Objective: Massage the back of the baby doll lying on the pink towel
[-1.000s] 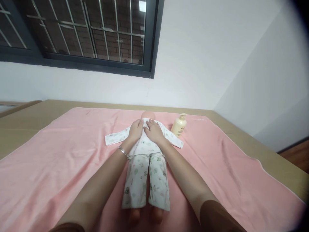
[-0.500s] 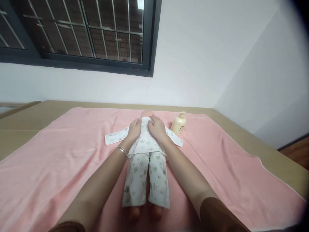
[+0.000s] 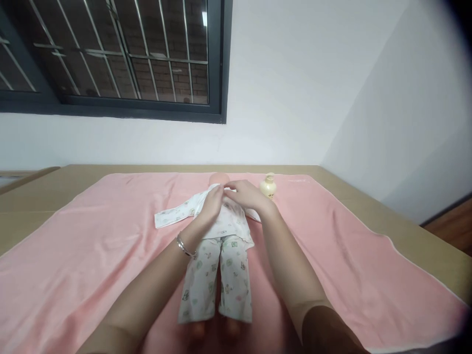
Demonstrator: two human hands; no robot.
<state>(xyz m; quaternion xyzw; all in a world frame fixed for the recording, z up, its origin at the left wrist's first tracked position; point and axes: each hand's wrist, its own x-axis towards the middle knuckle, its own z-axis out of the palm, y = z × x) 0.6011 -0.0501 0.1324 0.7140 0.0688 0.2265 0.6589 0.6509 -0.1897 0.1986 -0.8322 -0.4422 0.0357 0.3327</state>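
A baby doll in a white long-sleeved top [image 3: 230, 223] and matching patterned trousers [image 3: 201, 280] lies stretched out, its head [image 3: 219, 178] away from me and its feet toward me. My left hand [image 3: 213, 204], below a silver bracelet, rests on the upper part of the top with fingers extended. Arched over the doll's other shoulder is my right hand [image 3: 246, 193], its fingers reaching left to my left fingertips near the neck. Neither hand visibly grips anything. My hands hide the neckline, and my right wrist covers part of one sleeve.
A cream pump bottle [image 3: 268, 187] stands just beyond my right hand. Beneath the doll, a pink blanket [image 3: 110, 246] with wrinkles spreads over a tan surface [image 3: 346, 211]. A white wall [image 3: 273, 113] and a barred, dark-framed window [image 3: 217, 113] lie behind.
My right hand has shifted left and arched, bringing its fingertips to my left hand. The sleeve on the right is now mostly hidden. The view has tilted slightly upward.
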